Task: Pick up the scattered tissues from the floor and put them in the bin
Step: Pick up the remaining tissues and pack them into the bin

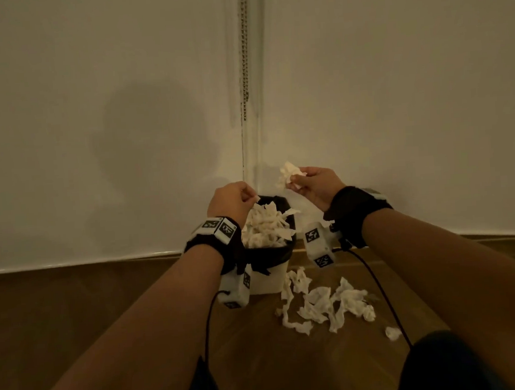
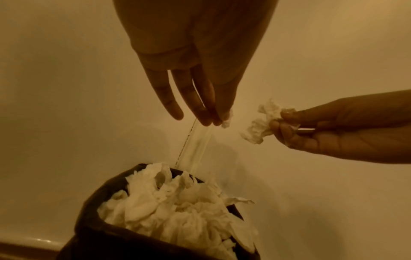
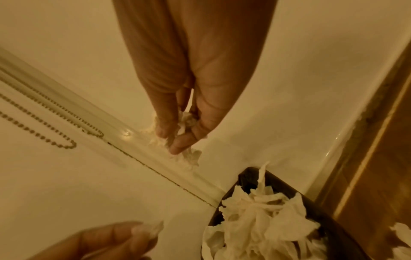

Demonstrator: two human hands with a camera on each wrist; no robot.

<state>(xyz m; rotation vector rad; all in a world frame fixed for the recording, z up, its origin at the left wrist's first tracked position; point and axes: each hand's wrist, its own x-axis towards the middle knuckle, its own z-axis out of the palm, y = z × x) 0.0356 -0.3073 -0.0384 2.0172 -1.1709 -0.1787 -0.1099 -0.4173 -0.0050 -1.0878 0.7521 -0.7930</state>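
Now | crumpled tissue (image 1: 288, 174) pinched in right hand (image 1: 316, 184) fingers (image 2: 286, 114) | above bin (image 1: 280, 255)

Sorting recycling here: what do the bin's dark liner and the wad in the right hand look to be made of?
Liner: seemingly thin black plastic film, slightly glossy, folded floppily over the bin rim. Wad, pinched by the right hand: soft white tissue paper, matte, crumpled with ragged edges.

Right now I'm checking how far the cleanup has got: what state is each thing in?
bin: upright, heaped with tissues above the rim
floor tissues: scattered to the right of the bin
right hand: pinching a crumpled tissue
left hand: over the bin, pinching a small scrap
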